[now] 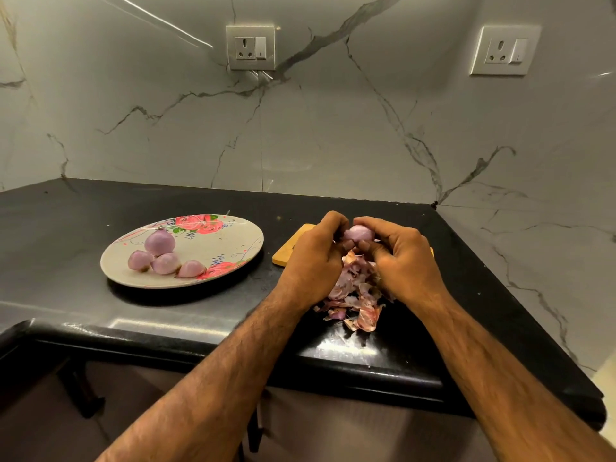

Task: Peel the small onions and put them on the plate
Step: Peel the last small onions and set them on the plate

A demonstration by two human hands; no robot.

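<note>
A small pale purple onion (357, 233) is held between both my hands above the counter, its top showing between the fingers. My left hand (315, 258) curls round its left side and my right hand (405, 261) grips its right side. Under my hands lies a heap of onion skins (355, 300). To the left stands an oval flowered plate (230, 243) with several peeled onions (160, 242) grouped on its left half.
A wooden cutting board (286, 253) lies behind my hands, mostly hidden by them. The black counter (83, 208) ends in a rounded front edge. Marble walls close the back and right side, with two sockets (250, 47) on them.
</note>
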